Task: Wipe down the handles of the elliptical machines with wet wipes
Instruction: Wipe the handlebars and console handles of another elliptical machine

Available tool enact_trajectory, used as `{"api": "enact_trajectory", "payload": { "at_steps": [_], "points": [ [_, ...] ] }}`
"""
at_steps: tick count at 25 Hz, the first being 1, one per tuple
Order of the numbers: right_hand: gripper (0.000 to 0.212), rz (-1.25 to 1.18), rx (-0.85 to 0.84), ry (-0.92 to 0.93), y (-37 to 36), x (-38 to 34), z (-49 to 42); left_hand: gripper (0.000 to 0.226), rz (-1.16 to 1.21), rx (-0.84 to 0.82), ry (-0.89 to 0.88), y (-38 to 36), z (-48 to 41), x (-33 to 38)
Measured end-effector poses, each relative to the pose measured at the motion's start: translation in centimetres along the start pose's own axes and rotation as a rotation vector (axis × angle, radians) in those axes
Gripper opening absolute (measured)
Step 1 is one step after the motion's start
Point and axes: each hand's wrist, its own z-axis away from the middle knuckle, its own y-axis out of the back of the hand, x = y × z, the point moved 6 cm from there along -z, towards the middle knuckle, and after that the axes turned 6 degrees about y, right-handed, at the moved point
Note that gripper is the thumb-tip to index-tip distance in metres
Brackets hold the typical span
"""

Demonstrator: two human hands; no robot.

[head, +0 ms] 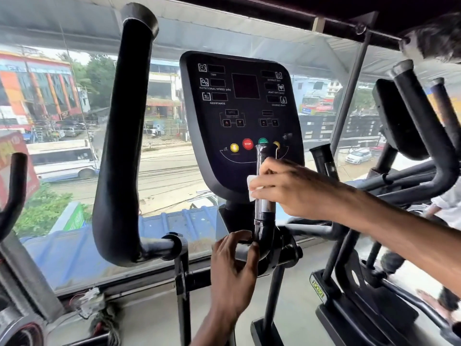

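Handles are partly dealt with, at a guess: the right hand pinches a wet wipe around the short upright handle below the console. The left hand, its fingers loosely curled, touches the handle's bend without gripping it. The long curved handle and the neighbouring machine likely remain.

Right arm enters from the right, forearm bare. Right hand curls around the handle, pressing a wipe against it. Left hand reaches up from below, fingers loosely curved, fingertips touching the handle's lower bend.
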Motion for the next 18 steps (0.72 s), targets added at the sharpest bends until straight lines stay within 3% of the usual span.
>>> {"api": "enact_trajectory", "payload": {
  "at_steps": [2,4,8,11,16,18],
  "points": [
    [0.058,0.007,-0.022,-0.041,0.0,0.3,0.1,0.005,-0.011,-0.016,-0.006,-0.1,0.0,-0.8],
    [0.057,-0.006,0.001,-0.132,0.4,0.7,0.2,0.015,-0.003,-0.020,-0.023,-0.1,0.2,-1.4],
    [0.052,-0.092,-0.176,0.037,-0.2,-3.3,0.8,0.022,0.003,-0.035,-0.020,0.0,0.4,-2.8],
    [0.052,-0.082,-0.132,-0.055,0.1,-4.4,1.5,0.024,0.009,-0.050,-0.022,0.1,0.7,-3.3],
    [0.064,-0.077,-0.137,-0.054,-1.4,-8.5,2.6,0.038,0.048,-0.053,-0.027,0.3,0.8,-3.6],
    [0.056,-0.088,-0.088,-0.138,-1.8,-8.9,3.0,0.036,0.062,-0.055,-0.019,0.3,0.8,-3.7]
  ]
}}
